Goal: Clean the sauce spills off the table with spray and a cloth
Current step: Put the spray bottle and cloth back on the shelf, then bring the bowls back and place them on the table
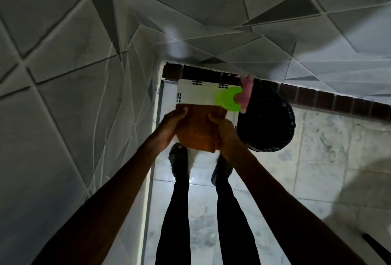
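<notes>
An orange cloth (197, 129), folded into a rough square, hangs in front of me over the floor. My left hand (170, 126) grips its left edge and my right hand (224, 132) grips its right edge, thumbs on top. Both arms reach straight out from the bottom of the view. No spray bottle and no table show in this dim, tiled room.
A white plastic crate (201, 93) stands against the far wall with a bright green lid (227, 99) on it. A black round bin (268, 125) sits to its right, with a pink object (245, 93) above. Tiled walls close in on the left and ahead. My feet stand on pale floor tiles (317, 158).
</notes>
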{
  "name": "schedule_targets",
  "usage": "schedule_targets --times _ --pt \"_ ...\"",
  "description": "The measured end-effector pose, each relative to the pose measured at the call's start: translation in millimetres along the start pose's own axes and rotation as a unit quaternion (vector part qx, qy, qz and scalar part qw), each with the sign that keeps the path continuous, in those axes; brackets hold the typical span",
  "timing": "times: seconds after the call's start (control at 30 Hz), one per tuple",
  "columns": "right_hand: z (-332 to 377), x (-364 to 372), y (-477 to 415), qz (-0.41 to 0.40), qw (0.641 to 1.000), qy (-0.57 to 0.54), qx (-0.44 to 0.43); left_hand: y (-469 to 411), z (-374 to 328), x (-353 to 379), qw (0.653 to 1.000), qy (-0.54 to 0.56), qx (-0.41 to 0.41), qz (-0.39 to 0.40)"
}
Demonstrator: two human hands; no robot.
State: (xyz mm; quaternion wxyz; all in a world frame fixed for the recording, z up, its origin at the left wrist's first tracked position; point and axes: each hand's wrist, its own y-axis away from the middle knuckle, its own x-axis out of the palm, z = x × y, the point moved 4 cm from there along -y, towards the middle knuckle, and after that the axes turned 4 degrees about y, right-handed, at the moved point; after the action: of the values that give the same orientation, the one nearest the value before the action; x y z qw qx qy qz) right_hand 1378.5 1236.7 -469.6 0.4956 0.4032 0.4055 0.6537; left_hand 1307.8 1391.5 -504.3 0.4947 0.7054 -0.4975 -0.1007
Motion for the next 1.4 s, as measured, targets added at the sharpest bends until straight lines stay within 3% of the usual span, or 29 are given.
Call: schedule_targets --times 0.07,0.13,0.23,0.3,0.4,0.57,0.7,0.83,0.97,1.03,1.2,1.3,1.4 --pt "10 10 -21 -0.052 0.995 0.069 -0.044 -10 -14 -15 0.997 -0.021 0.055 -0.045" --pt "17 19 -43 -0.105 0.976 0.173 -0.077 -26 -20 -32 0.994 -0.072 0.077 -0.042" --pt "29 37 -77 -0.166 0.927 0.312 -0.128 -55 -25 -46 0.985 -0.152 0.069 -0.035" --pt "37 46 -94 -0.196 0.890 0.383 -0.151 -71 -33 -43 0.963 -0.238 0.096 -0.079" --pt "41 52 -119 -0.226 0.856 0.436 -0.159 -102 -37 -46 0.919 -0.340 0.133 -0.151" --pt "43 49 -146 -0.261 0.836 0.452 -0.168 -131 -36 -52 0.928 -0.297 0.147 -0.171" --pt "43 42 -151 -0.279 0.828 0.461 -0.156 -143 -36 -51 0.900 -0.352 0.163 -0.200" --pt "45 39 -142 -0.258 0.817 0.494 -0.149 -139 -31 -52 0.888 -0.362 0.132 -0.250" --pt "29 37 -122 -0.226 0.819 0.494 -0.186 -115 -22 -54 0.877 -0.344 0.167 -0.290" --pt "14 31 -107 -0.214 0.821 0.490 -0.201 -99 -11 -48 0.884 -0.351 0.149 -0.269" --pt "-33 -10 -93 -0.170 0.779 0.587 -0.142 -70 44 -31 0.899 -0.407 0.070 -0.143" --pt "-55 -30 -99 -0.113 0.799 0.580 -0.110 -63 75 -25 0.897 -0.420 0.068 -0.117" --pt "-64 -42 -98 -0.109 0.819 0.548 -0.130 -56 88 -20 0.896 -0.403 0.098 -0.156"
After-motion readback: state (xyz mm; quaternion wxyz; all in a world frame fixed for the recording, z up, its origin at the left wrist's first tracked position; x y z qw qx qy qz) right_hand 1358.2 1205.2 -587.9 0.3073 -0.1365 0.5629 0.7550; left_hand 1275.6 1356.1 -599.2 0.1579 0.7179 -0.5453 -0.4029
